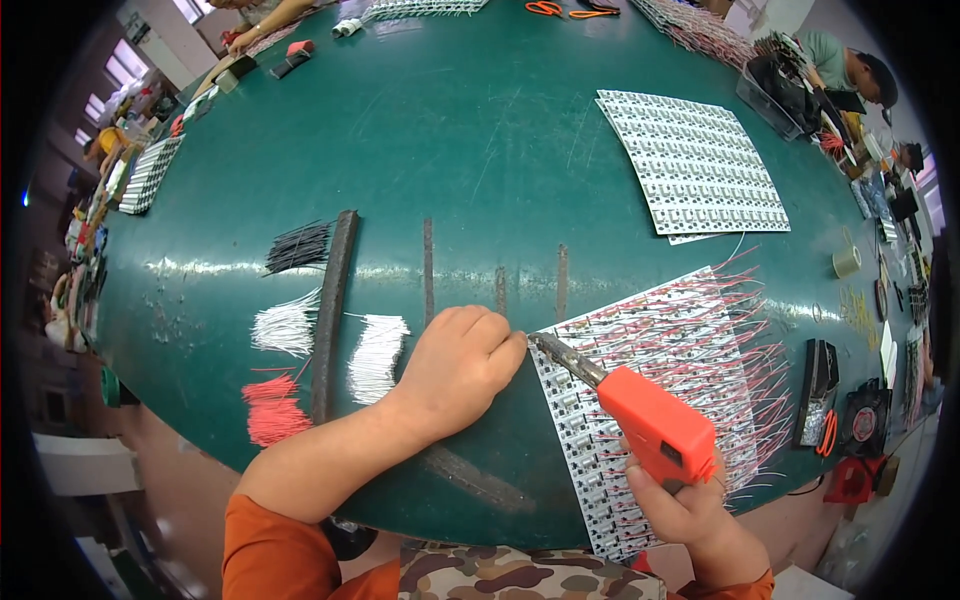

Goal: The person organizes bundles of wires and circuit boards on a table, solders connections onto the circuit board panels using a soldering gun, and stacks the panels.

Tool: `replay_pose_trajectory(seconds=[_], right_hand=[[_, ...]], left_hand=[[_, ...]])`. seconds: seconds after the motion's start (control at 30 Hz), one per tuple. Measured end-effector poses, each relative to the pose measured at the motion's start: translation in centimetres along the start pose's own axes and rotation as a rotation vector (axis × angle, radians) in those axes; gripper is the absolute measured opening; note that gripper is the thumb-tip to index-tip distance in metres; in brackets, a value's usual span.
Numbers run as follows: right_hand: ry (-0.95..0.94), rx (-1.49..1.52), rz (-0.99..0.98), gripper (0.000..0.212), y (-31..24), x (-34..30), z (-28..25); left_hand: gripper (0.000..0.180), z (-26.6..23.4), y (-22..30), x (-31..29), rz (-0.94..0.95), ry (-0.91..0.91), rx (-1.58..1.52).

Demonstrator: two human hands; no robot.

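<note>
My right hand (678, 500) fingers wrap the orange soldering iron (655, 425), tip at the wired board (660, 400)'s left edge near the table (480, 140)'s front edge. Left hand (460, 365) fingers curled, pinching there; open table beyond.

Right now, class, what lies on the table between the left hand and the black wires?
In the head view, between the left hand and the black wires lie a bundle of white wires and a long dark strip.

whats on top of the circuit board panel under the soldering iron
Rows of red and white wire leads lie across the circuit board panel, fanning past its right edge. The soldering iron in the right hand covers part of it.
</note>
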State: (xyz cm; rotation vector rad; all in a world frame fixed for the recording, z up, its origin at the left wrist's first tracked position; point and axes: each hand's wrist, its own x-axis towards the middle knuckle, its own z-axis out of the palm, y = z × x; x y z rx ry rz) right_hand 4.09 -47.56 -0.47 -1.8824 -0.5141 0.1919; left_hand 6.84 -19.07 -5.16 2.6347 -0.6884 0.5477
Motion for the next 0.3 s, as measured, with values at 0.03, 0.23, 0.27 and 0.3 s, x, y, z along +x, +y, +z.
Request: replay_pose_trajectory(seconds=[0.03,0.23,0.27,0.3], right_hand=[[0.011,-0.022,-0.019,0.022,-0.13,0.07,0.02],[-0.035,-0.046,0.015,0.03,-0.11,-0.37,-0.35],[-0.038,-0.043,0.018,0.035,-0.09,-0.5,-0.37],[-0.043,-0.039,0.02,0.04,0.08,-0.64,-0.35]], left_hand=[[0.022,0.03,-0.03,0.05,0.005,0.004,-0.005],[0.022,-0.03,-0.02,0.08,0.004,0.002,-0.01],[0.023,-0.01,-0.02,0.07,0.005,0.001,-0.008],[0.023,0.05,-0.04,0.0,0.004,-0.001,-0.006]])
